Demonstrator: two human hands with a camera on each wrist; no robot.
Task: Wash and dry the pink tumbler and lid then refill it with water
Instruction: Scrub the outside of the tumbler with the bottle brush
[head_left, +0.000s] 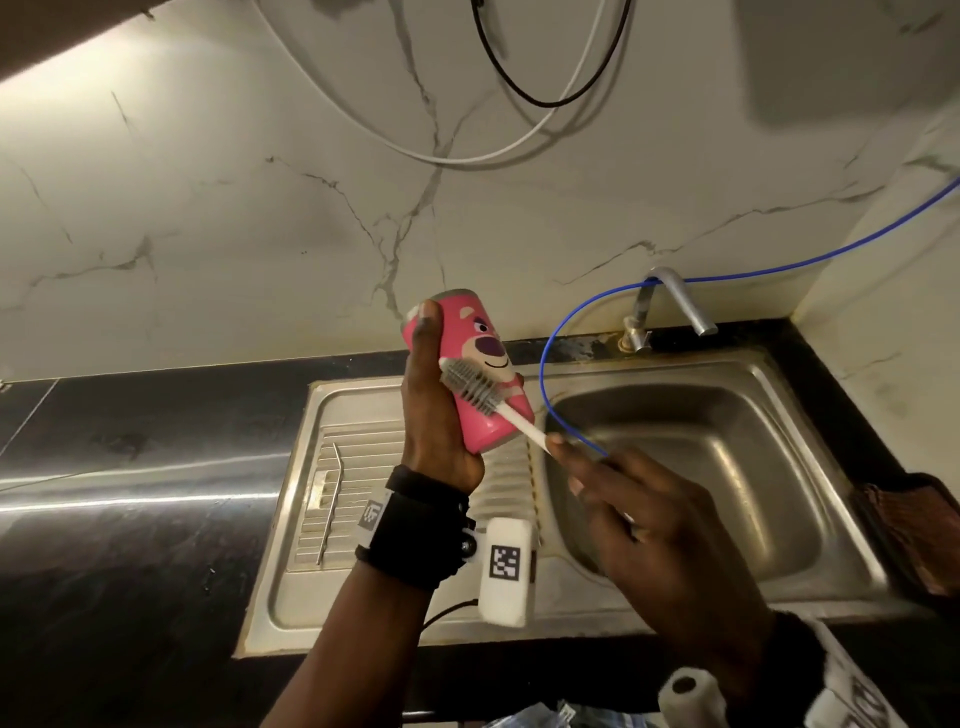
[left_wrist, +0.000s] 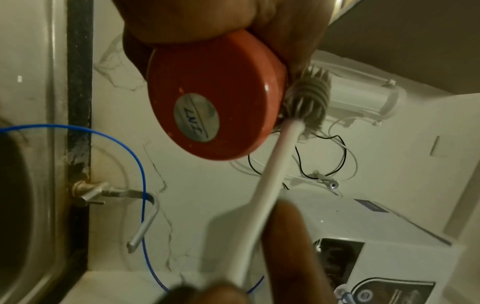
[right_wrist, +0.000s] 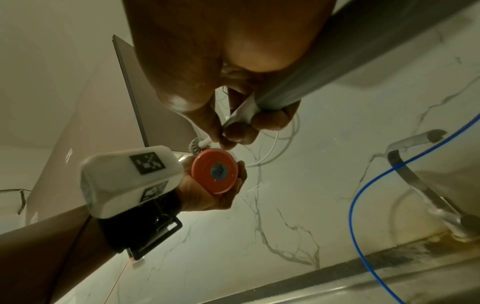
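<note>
Pink tumbler (head_left: 470, 369) held up over sink's (head_left: 524, 597) drainboard side, tilted, base toward camera, top end up and away. L hand (head_left: 434, 415) wraps it, fingers curled round body, thumb along the side. R hand (head_left: 660, 525) fingers clamped on white handle of bottle brush (head_left: 470, 387); grey bristle head lies across tumbler's outside wall, over the bear print.

Wrist views: base disc w/ round sticker facing lens, brush head touching the side near the base. Cannot tell whether tumbler's mouth is open or capped; lid not visible in any view.

Progress (judgement): mid-wash, scrubbing exterior. No suds or running water visible; tap (head_left: 675, 304) looks off, blue hose (head_left: 545, 384) loops into basin. Inside scrub: can't tell if done. Left: rinse, wash lid, dry both, refill w/ water. Roughly early-to-middle of task.

Also around: metal straw (head_left: 330, 501) lying on drainboard ribs, well apart from hands. Dark tabletop (head_left: 130, 519) to the left, brown cloth (head_left: 914, 525) at right edge of sink.
</note>
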